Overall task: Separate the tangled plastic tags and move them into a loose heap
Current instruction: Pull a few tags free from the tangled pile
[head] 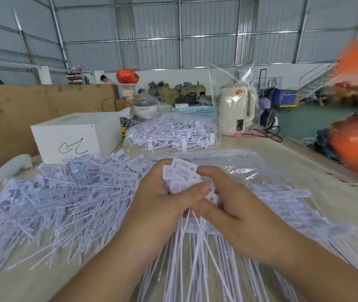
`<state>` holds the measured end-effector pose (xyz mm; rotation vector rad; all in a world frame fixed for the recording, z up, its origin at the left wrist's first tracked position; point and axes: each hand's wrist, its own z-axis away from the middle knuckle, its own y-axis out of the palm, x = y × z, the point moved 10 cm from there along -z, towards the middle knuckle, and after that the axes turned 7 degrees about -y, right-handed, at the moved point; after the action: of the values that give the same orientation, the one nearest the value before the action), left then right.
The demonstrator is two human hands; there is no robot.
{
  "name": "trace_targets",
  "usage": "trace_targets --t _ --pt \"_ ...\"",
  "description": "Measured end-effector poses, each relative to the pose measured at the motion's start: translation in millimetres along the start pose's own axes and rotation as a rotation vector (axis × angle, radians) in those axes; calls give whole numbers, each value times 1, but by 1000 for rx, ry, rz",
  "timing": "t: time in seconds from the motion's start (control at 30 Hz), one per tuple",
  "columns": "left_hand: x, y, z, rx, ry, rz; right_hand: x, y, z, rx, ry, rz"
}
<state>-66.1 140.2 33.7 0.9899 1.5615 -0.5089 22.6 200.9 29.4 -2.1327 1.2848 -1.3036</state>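
Note:
A bundle of white plastic tags (181, 173) with printed heads sits between both hands at the centre of the head view, its thin tails fanning down toward me. My left hand (162, 197) grips the bundle from the left with the thumb across it. My right hand (224, 203) holds it from the right with fingers curled round the heads. A wide loose heap of tags (60, 197) covers the table to the left. More tags (287, 205) lie on clear plastic to the right.
A clear bag full of tags (171, 136) lies behind the hands. A white box (75, 136) stands at the back left, a cream kettle (237, 110) at the back right. Blurred orange objects (357, 144) hang close at the right edge. A brown board (21, 114) walls the left.

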Motion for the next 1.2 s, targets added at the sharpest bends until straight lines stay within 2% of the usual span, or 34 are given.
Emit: trace_targets --t 0.1,0.27,0.37,0.47,0.53,0.6,0.67,0.77,1.0,1.2 --pt "1 -5 -2 -29 -24 6 0 4 1 56 21 -54" --pt "-7 -20 -8 -88 -3 33 -4 -14 3 46 76 -49" --pt "2 -14 -6 -71 -64 192 4 -25 2 -140 97 -82" --pt "13 -17 -6 -76 -168 320 -7 -62 12 -502 168 -188" --pt "8 -29 -7 -150 -129 305 -8 -82 16 -565 142 -150" --pt "-2 -33 -7 -183 -58 242 -4 -71 11 -423 103 -178" --pt "-6 -22 -4 -139 -17 131 1 -39 4 -208 59 -256" --pt "-3 -6 -1 -48 1 31 5 -9 0 -31 6 -144" --pt "6 3 0 66 -91 50 4 -9 2 -54 -1 -32" --pt "3 -3 -3 15 -43 -60 -2 -3 0 8 26 -103"
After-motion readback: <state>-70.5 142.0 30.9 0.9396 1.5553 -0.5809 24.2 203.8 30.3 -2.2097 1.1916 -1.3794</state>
